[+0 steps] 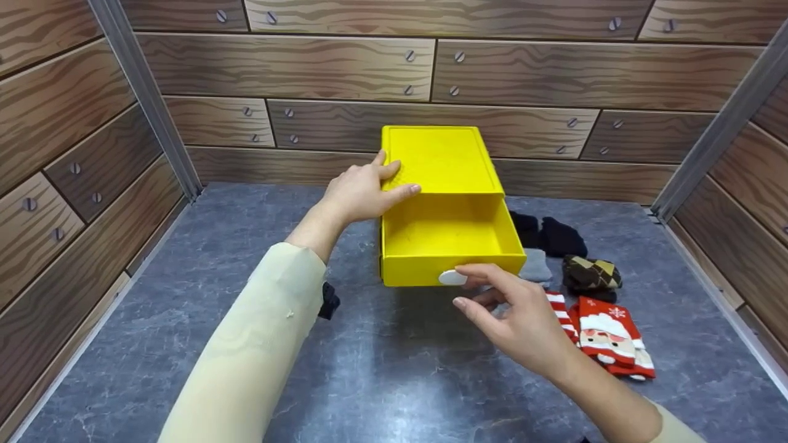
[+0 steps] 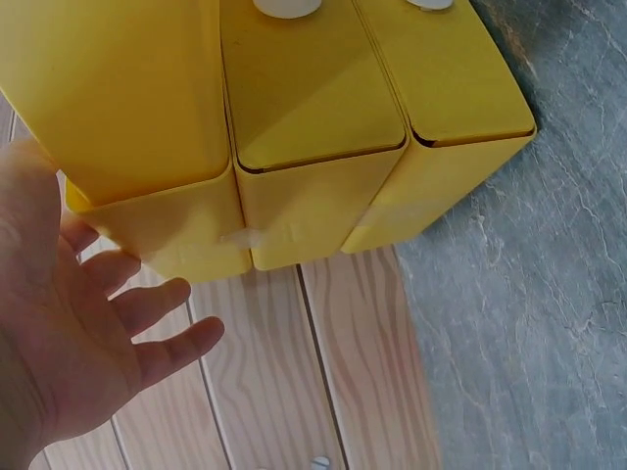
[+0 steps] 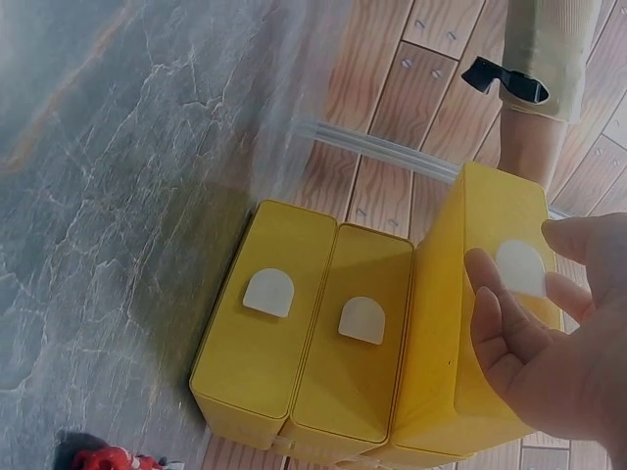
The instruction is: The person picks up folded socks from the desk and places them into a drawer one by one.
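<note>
A yellow drawer cabinet (image 1: 440, 157) stands on the floor near the back wall, its top drawer (image 1: 452, 237) pulled out with the yellow bottom showing. Two lower drawers, one a middle drawer (image 3: 355, 377), are pushed in, each with a white knob. My left hand (image 1: 363, 191) rests on the cabinet's upper left edge, thumb on top and fingers spread along the side. At the pulled-out drawer's front, my right hand (image 1: 517, 314) has its fingers around the white knob (image 1: 452, 278). The index fingertip meets the knob's edge; the thumb stands apart below it.
Folded socks lie right of the cabinet: black socks (image 1: 560, 237), grey socks (image 1: 535, 267), argyle socks (image 1: 592, 274), red-and-white striped socks (image 1: 561, 314) and red Santa socks (image 1: 612, 338). Wood-patterned walls (image 1: 295, 67) enclose the grey marbled floor (image 1: 246, 209) at the back and sides.
</note>
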A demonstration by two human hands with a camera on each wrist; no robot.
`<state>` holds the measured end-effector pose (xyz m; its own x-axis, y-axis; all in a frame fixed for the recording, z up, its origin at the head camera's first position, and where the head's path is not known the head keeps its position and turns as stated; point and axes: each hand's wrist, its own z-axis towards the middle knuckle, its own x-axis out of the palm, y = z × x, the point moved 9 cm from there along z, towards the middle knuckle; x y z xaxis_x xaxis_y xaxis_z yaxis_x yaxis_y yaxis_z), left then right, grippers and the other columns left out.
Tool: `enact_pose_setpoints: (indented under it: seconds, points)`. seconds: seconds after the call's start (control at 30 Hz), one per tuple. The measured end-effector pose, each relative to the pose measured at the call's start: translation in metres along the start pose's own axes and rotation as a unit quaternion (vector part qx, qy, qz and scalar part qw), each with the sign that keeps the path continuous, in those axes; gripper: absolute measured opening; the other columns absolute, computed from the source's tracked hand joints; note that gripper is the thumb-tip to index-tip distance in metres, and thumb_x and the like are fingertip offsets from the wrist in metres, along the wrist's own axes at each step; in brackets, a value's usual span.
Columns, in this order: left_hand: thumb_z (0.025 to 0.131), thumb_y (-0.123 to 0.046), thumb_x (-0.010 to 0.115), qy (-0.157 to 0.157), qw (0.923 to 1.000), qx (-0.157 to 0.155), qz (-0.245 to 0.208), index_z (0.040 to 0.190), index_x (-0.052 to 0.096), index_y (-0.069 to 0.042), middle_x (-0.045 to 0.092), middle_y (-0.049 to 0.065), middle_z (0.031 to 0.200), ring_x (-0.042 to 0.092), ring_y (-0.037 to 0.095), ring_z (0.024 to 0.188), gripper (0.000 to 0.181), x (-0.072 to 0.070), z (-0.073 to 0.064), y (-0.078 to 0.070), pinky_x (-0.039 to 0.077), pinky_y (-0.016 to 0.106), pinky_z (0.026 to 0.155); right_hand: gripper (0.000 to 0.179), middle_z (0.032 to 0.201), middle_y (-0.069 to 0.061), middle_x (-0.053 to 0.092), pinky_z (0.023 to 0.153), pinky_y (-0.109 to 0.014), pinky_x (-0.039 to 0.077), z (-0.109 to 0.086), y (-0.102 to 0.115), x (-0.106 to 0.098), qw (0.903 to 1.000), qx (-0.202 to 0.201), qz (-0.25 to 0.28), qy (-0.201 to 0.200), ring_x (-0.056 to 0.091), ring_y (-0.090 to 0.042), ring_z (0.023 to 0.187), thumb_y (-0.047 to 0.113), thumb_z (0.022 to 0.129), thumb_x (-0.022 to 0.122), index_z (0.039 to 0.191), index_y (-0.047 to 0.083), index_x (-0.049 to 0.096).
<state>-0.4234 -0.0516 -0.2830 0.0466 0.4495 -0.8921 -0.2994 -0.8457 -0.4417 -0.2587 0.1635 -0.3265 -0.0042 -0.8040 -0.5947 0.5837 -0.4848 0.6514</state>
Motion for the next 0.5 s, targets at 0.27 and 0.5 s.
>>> enact_pose_setpoints:
  seconds: [0.27, 0.5]
  points:
    - [0.098, -0.078, 0.051, 0.004, 0.9998, -0.007, -0.016, 0.167, 0.036, -0.025, 0.018, 0.003, 0.176, 0.029, 0.039, 0.157, 0.088, 0.0007, -0.0013, 0.0032, 0.030, 0.056, 0.124, 0.040, 0.108, 0.009, 0.071, 0.077, -0.029, 0.063, -0.0047, 0.0032, 0.0010, 0.9998, 0.003, 0.011, 0.017, 0.075, -0.006, 0.086, 0.024, 0.098, 0.080, 0.135, 0.031, 0.069]
    - [0.097, -0.079, 0.051, 0.005, 0.9997, -0.010, -0.024, 0.167, 0.034, -0.026, 0.017, 0.004, 0.177, 0.029, 0.036, 0.158, 0.089, 0.0013, -0.0012, 0.0026, 0.030, 0.054, 0.124, 0.047, 0.114, 0.006, 0.071, 0.082, -0.030, 0.063, -0.0078, 0.0012, -0.0012, 0.9984, 0.000, 0.038, 0.042, 0.076, -0.009, 0.093, 0.022, 0.099, 0.079, 0.144, 0.030, 0.065]
